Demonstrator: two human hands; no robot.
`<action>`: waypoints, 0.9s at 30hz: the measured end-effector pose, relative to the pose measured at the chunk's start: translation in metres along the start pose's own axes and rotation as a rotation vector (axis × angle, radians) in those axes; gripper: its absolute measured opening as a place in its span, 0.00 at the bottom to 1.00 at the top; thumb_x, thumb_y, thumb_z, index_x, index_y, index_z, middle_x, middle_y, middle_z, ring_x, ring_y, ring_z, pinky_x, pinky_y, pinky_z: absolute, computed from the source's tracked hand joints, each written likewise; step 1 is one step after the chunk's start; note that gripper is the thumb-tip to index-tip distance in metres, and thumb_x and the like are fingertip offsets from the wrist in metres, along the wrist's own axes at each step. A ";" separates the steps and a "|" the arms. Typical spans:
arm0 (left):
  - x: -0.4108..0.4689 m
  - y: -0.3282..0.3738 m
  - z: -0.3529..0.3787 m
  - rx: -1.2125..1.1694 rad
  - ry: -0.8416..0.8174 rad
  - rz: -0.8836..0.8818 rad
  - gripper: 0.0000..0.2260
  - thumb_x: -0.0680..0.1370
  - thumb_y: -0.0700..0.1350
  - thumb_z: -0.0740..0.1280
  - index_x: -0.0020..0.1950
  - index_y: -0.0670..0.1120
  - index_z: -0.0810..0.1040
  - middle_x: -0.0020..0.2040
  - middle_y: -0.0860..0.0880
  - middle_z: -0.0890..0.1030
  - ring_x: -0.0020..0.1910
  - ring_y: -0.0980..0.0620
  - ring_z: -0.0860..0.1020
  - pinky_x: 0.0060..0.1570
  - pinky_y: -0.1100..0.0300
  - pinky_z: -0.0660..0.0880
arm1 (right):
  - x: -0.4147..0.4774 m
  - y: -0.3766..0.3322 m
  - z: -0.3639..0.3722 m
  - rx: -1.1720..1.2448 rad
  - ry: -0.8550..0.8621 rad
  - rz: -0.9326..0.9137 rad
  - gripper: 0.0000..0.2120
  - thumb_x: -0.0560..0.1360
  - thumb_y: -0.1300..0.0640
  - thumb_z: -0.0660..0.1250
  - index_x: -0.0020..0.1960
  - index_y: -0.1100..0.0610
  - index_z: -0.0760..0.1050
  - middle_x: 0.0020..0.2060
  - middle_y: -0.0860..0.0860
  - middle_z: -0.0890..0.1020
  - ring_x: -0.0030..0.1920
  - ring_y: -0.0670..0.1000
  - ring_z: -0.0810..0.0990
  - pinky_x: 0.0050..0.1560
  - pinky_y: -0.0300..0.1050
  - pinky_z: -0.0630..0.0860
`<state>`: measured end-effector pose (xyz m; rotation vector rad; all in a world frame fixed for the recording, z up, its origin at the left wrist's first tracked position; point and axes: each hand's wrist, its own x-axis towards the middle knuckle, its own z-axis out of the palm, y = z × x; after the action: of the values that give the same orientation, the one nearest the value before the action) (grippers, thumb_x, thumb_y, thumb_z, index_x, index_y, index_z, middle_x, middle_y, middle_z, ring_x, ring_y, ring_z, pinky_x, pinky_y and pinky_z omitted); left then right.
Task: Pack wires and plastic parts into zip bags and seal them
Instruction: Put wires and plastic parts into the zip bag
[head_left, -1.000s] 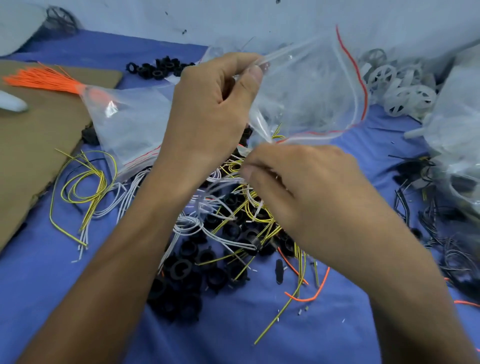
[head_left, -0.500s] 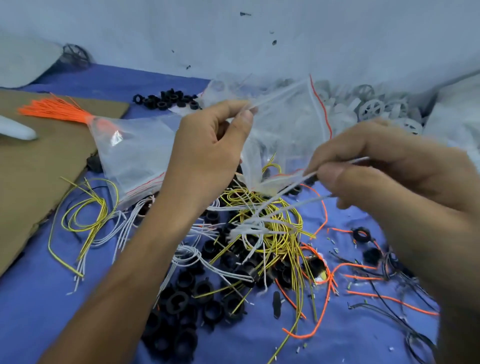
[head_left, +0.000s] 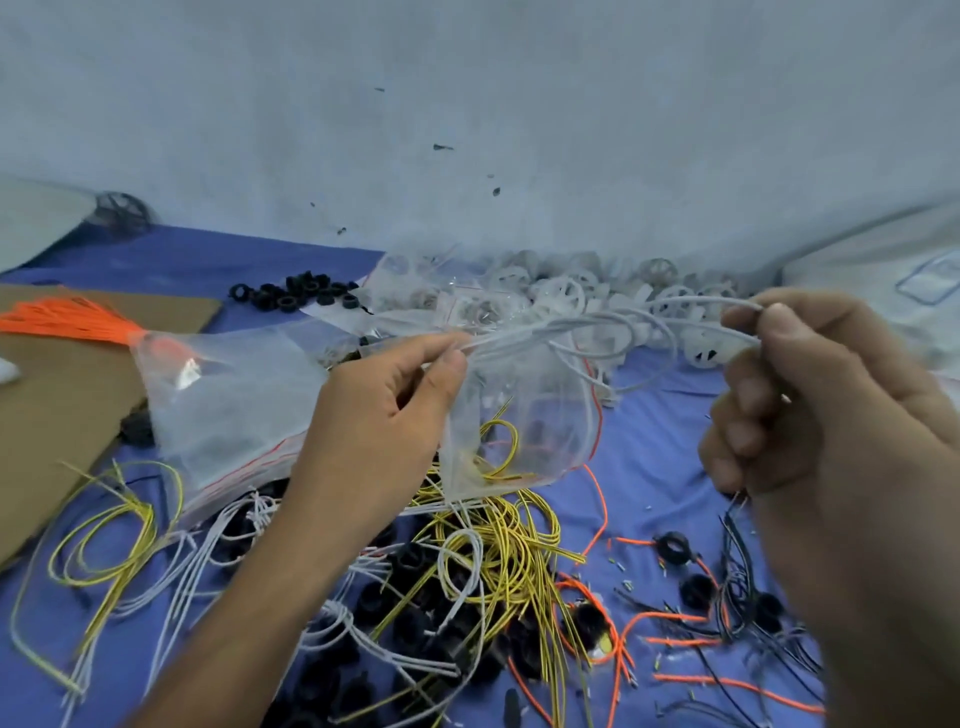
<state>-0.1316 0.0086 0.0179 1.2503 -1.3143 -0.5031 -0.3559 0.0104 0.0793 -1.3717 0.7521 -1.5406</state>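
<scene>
zip bag (head_left: 524, 431): clear, red seal line, hanging in the air right above the wire pile. Yellow loops are showing through it, inside or behind, can't tell.
white wires (head_left: 613, 332): a small bundle is spanning between both hands and looping just over the top of the bag, off the table.
left hand (head_left: 384, 415): thumb and forefinger are pinching the bag's top edge, with one end of the white wires at the same pinch.
right hand (head_left: 810, 405): thumb and forefinger are pinching the other end of the bundle, the other fingers curling in. It is hanging well apart from the bag.
yellow wires (head_left: 511, 551): lying tangled under the bag, mixed with more white strands and black rings (head_left: 374, 603).
blue cloth (head_left: 654, 431): covering the table under everything.
second bag (head_left: 228, 410): lying left of the left hand, partly on the cardboard (head_left: 62, 415), with orange wires (head_left: 67, 319) sticking out of its far end.
white wheels (head_left: 563, 291): heaped along the wall behind the bag.
black wires (head_left: 748, 571): lying scattered near the right forearm, among loose orange strands.
</scene>
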 end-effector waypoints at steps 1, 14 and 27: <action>0.000 0.001 0.000 0.001 -0.001 0.000 0.09 0.77 0.57 0.64 0.53 0.63 0.82 0.43 0.50 0.85 0.31 0.55 0.76 0.35 0.57 0.76 | 0.001 0.002 -0.001 -0.038 0.024 -0.025 0.09 0.78 0.56 0.63 0.41 0.50 0.79 0.28 0.46 0.73 0.25 0.48 0.66 0.25 0.39 0.68; -0.020 0.020 0.015 0.193 -0.061 0.103 0.12 0.80 0.57 0.61 0.61 0.61 0.79 0.26 0.55 0.73 0.25 0.59 0.70 0.27 0.68 0.66 | -0.020 0.026 0.034 -1.203 -0.615 -0.093 0.20 0.80 0.45 0.60 0.71 0.37 0.64 0.45 0.38 0.80 0.43 0.42 0.76 0.46 0.46 0.72; -0.015 0.019 0.013 0.171 -0.063 0.109 0.10 0.78 0.59 0.61 0.56 0.66 0.79 0.32 0.49 0.81 0.31 0.53 0.78 0.33 0.59 0.74 | -0.031 0.047 -0.125 -1.453 -0.228 0.351 0.03 0.74 0.51 0.70 0.47 0.44 0.79 0.39 0.39 0.82 0.45 0.47 0.82 0.47 0.46 0.75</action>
<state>-0.1543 0.0231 0.0253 1.3033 -1.4949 -0.3610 -0.4680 0.0043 0.0002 -2.1372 2.0000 -0.3657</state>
